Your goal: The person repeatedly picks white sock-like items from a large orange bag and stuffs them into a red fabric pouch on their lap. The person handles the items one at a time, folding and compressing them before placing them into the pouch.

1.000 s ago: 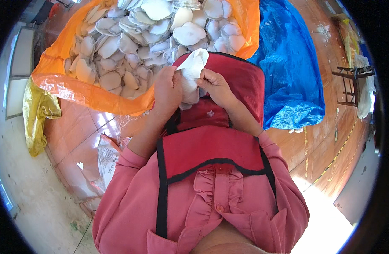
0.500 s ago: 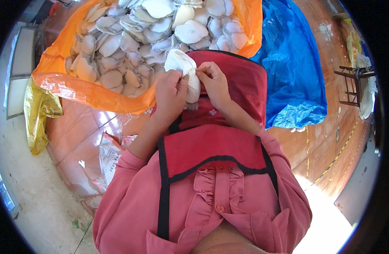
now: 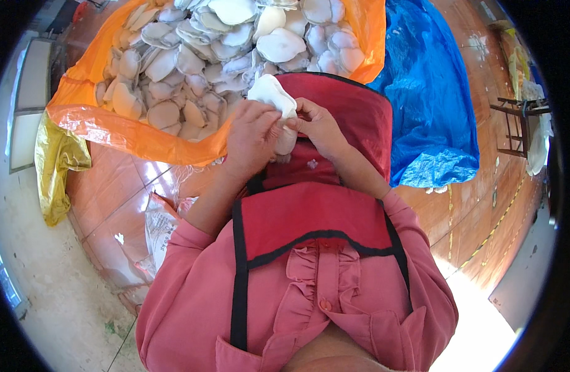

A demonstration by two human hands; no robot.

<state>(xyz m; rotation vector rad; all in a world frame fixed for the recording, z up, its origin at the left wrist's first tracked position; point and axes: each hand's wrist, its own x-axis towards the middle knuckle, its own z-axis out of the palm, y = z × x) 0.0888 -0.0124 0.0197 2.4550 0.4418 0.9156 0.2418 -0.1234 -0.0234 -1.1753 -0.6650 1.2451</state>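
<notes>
Over the lap of my red apron [image 3: 353,118], both hands hold one white, soft-looking rounded pad [image 3: 272,93] with a seamed edge. Its exact kind I cannot make out. My left hand [image 3: 251,137] is closed round the pad's left side, thumb pressed toward the middle. From the right, my right hand [image 3: 322,129] pinches the pad's edge between thumb and fingers. The pad's lower part hangs between the hands, and the left fingers partly cover it. Just beyond lies a heap of similar white and greyish pads [image 3: 164,65] in an open orange plastic sheet or bag [image 3: 99,127].
A blue plastic sheet [image 3: 431,99] spreads over the tiled floor at the right. A yellow bag [image 3: 55,167] lies at the left by the wall, and a printed white sack [image 3: 158,229] is beside my left arm. A dark stool [image 3: 517,124] stands far right.
The pad has turned and tilted between my hands. My left fingers now lie further across it, and my right hand has shifted slightly right and down, still pinching the edge.
</notes>
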